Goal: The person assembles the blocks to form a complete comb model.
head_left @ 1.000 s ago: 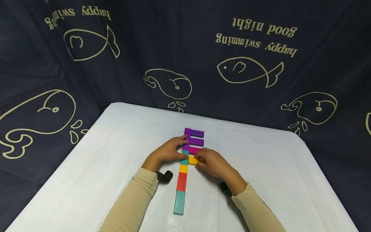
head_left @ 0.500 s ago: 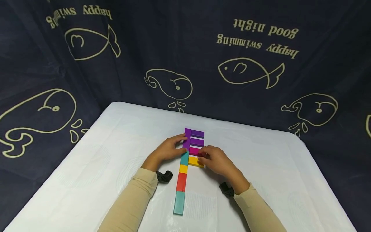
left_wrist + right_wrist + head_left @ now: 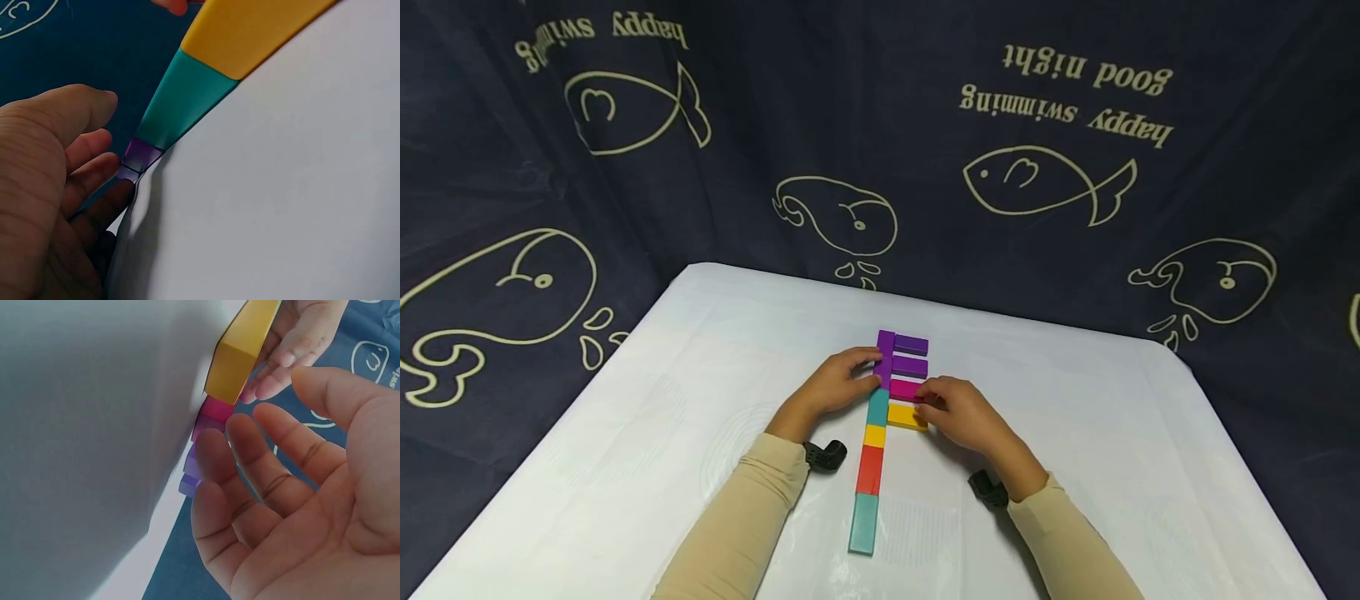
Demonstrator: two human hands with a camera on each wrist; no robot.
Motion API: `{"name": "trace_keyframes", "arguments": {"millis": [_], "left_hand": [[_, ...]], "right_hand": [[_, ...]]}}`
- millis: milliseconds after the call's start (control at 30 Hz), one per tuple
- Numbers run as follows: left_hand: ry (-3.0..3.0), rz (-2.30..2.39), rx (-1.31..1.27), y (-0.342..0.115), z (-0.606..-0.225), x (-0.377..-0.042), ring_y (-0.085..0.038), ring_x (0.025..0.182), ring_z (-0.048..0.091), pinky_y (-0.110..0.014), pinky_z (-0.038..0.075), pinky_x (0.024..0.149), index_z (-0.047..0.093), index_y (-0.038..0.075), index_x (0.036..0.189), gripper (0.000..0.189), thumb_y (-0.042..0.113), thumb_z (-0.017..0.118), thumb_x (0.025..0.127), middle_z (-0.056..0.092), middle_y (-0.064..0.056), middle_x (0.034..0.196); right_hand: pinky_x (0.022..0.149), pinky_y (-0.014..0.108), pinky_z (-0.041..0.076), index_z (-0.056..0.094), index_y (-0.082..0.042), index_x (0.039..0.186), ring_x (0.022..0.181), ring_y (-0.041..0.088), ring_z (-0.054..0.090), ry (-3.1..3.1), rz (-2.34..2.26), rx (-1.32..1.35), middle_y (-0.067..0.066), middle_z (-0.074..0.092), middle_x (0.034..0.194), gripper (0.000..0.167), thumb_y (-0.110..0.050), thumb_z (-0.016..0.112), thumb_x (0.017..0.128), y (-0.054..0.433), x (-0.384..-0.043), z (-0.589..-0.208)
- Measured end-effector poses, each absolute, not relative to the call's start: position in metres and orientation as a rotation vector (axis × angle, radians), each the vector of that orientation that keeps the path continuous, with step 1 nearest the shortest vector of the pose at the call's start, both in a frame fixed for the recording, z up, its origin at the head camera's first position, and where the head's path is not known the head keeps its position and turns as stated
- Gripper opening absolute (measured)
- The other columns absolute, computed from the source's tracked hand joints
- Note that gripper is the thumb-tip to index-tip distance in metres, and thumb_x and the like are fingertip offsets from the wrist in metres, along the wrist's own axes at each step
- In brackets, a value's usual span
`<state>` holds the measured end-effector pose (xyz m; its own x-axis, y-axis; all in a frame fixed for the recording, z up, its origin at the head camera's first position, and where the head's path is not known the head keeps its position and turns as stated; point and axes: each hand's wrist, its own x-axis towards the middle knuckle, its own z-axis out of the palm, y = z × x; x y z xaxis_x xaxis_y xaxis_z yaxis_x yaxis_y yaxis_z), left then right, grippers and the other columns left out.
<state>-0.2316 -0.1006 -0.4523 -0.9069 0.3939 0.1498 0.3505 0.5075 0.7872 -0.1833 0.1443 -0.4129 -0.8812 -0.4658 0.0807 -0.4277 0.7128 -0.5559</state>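
Note:
A column of flat blocks lies on the table: purple (image 3: 886, 340) at the far end, then teal (image 3: 877, 407), yellow (image 3: 875, 436), red (image 3: 869, 471) and a nearer teal block (image 3: 863, 525). Several blocks stick out to its right: dark purple (image 3: 912, 344), purple (image 3: 910, 367), pink (image 3: 902, 389) and a yellow side block (image 3: 906, 417). My left hand (image 3: 833, 385) has its fingertips at the left edge of the purple part. Loosely bent, the fingers of my right hand (image 3: 958, 412) are by the right ends of the pink and yellow side blocks; neither is gripped.
A white-covered table (image 3: 715, 333) carries the blocks. Behind it hangs a dark blue curtain (image 3: 880, 100) with fish and whale drawings. Black wrist cameras (image 3: 826, 457) sit beneath both wrists.
My left thumb has moved up from the teal block to the purple part. My right hand has drawn slightly right, its fingers coming off the yellow side block. The blocks look unmoved.

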Motion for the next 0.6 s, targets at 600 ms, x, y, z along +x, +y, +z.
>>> {"name": "trace_keyframes", "arguments": {"millis": [600], "left_hand": [[2.683, 1.406, 0.645, -0.1040, -0.4495, -0.2294, -0.025, 0.138, 0.043, -0.041, 0.032, 0.115, 0.061, 0.009, 0.135, 0.042, 0.021, 0.066, 0.095, 0.051, -0.007, 0.146]], "right_hand": [[0.078, 0.032, 0.054, 0.073, -0.013, 0.103, 0.080, 0.010, 0.059, 2.825, -0.895, -0.736, -0.007, 0.065, 0.091, 0.012, -0.018, 0.069, 0.093, 0.1417, -0.1839, -0.4130]]}}
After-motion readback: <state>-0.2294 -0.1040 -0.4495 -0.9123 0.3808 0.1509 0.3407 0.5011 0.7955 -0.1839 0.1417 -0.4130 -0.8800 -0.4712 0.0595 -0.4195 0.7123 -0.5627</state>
